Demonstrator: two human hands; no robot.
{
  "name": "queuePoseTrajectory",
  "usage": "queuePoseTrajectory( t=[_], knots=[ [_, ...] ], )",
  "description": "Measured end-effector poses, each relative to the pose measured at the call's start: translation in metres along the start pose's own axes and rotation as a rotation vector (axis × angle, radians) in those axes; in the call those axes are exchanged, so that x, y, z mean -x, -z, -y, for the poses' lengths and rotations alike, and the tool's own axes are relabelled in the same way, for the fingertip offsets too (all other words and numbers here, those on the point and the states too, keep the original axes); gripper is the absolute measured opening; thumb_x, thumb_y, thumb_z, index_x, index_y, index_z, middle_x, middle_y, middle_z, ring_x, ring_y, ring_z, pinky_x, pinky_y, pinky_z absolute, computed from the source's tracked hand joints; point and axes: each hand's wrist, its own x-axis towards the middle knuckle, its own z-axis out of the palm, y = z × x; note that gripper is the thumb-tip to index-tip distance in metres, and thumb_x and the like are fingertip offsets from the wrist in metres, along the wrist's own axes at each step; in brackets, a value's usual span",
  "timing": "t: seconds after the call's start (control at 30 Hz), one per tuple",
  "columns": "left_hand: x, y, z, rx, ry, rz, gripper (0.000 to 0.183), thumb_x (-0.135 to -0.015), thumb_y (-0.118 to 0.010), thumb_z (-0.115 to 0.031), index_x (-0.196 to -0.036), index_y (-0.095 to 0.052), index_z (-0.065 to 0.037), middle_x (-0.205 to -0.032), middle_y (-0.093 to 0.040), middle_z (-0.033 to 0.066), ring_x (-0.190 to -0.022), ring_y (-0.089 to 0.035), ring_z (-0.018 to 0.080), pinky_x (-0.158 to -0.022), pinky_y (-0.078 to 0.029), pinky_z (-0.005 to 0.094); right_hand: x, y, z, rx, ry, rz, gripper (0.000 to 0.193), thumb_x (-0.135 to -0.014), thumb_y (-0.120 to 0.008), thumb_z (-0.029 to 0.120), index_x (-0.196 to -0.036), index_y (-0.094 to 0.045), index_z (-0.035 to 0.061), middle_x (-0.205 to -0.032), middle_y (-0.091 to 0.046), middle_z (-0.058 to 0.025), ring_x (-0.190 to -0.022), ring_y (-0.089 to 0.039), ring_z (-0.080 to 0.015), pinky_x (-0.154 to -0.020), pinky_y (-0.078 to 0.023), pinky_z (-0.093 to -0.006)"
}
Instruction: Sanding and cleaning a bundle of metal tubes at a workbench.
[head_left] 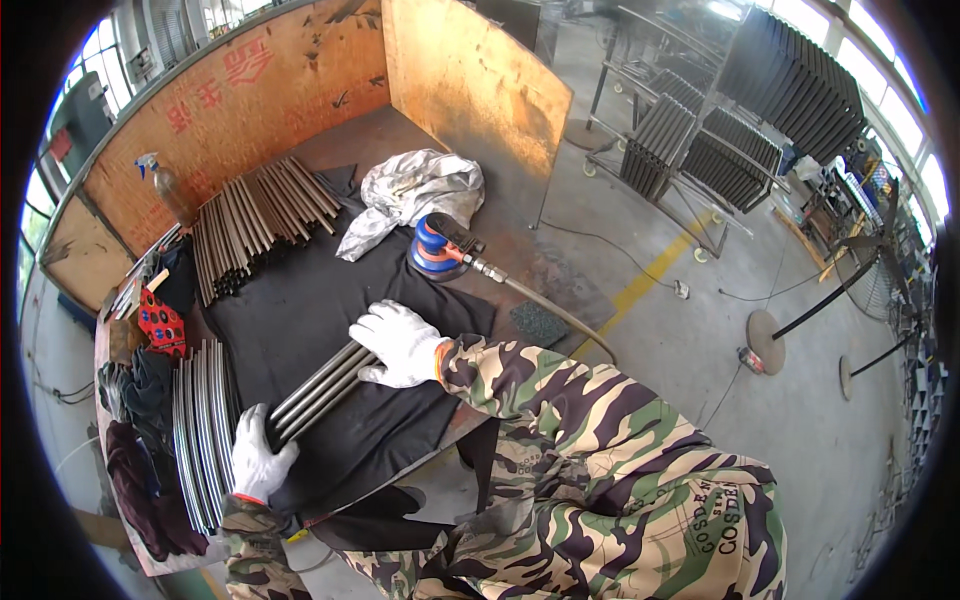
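Several grey metal tubes (322, 391) lie side by side on a black cloth (300, 310), slanting between my two gloved hands. My right hand (400, 343), in a white glove, lies over their far ends with its fingers stretched out flat. At the near ends, my left hand (260, 457) rests against the tubes, its thumb apart from its fingers. Left of it sits a row of shiny tubes (203, 430). Farther back is a pile of duller brown tubes (262, 220). A blue and orange sander (437, 247) stands on the cloth beyond my right hand.
Plywood boards (250, 110) wall the table's back. A crumpled white cloth (418, 190) lies behind the sander, whose hose (560, 315) runs off right. A spray bottle (168, 190) stands back left, above dark rags (150, 400). Racks of dark frames (700, 140) and a fan (870, 260) stand rightward.
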Motion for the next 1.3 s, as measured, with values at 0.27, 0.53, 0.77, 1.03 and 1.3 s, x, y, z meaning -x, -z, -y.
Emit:
queuePoseTrajectory(
  t=[0.27,0.53,0.77,1.03,1.3],
  knots=[
    [0.009,-0.026,-0.004,-0.283,-0.061,-0.207,0.078,-0.092,-0.072,-0.032,-0.151,-0.046,0.012,-0.152,-0.05,0.033,-0.147,-0.042,0.0502,-0.124,-0.034,0.0553,-0.004,0.006,0.004,-0.009,0.04,0.0,0.076,-0.087,-0.076,0.053,-0.138,-0.055,0.001,-0.133,-0.058,-0.0204,-0.131,-0.052,-0.0421,-0.12,-0.036,-0.056],
    [0.014,-0.028,-0.009,-0.263,0.012,-0.216,0.084,-0.09,-0.076,-0.036,-0.152,-0.046,0.011,-0.159,-0.043,0.034,-0.153,-0.034,0.0522,-0.126,-0.03,0.0571,-0.004,0.01,0.01,0.001,0.049,0.019,0.082,-0.085,-0.078,0.053,-0.142,-0.051,-0.0002,-0.137,-0.056,-0.0224,-0.134,-0.05,-0.0435,-0.119,-0.036,-0.0565],
    [0.009,-0.03,-0.009,-0.251,0.029,-0.247,0.087,-0.087,-0.079,-0.038,-0.151,-0.046,0.012,-0.16,-0.043,0.0345,-0.153,-0.034,0.0528,-0.126,-0.031,0.0565,-0.006,0.014,0.014,0.011,0.006,0.082,0.086,-0.087,-0.076,0.053,-0.147,-0.048,-0.0015,-0.144,-0.053,-0.0239,-0.141,-0.046,-0.0443,-0.121,-0.035,-0.0567],
    [0.008,-0.028,-0.007,-0.269,0.028,-0.226,0.086,-0.088,-0.076,-0.04,-0.15,-0.047,0.012,-0.159,-0.043,0.0351,-0.152,-0.035,0.0527,-0.126,-0.03,0.0571,-0.008,0.01,0.01,0.033,0.012,0.084,0.088,-0.089,-0.073,0.057,-0.148,-0.048,-0.003,-0.148,-0.052,-0.0248,-0.143,-0.045,-0.0447,-0.122,-0.033,-0.0571],
    [-0.003,-0.024,-0.006,-0.284,0.075,-0.217,0.083,-0.09,-0.075,-0.043,-0.148,-0.051,0.011,-0.157,-0.047,0.0346,-0.151,-0.037,0.0524,-0.126,-0.031,0.0575,-0.016,0.002,0.007,0.048,0.011,0.05,0.083,-0.094,-0.065,0.06,-0.147,-0.051,-0.0024,-0.145,-0.056,-0.0233,-0.142,-0.047,-0.043,-0.122,-0.033,-0.0548]
  ],
)
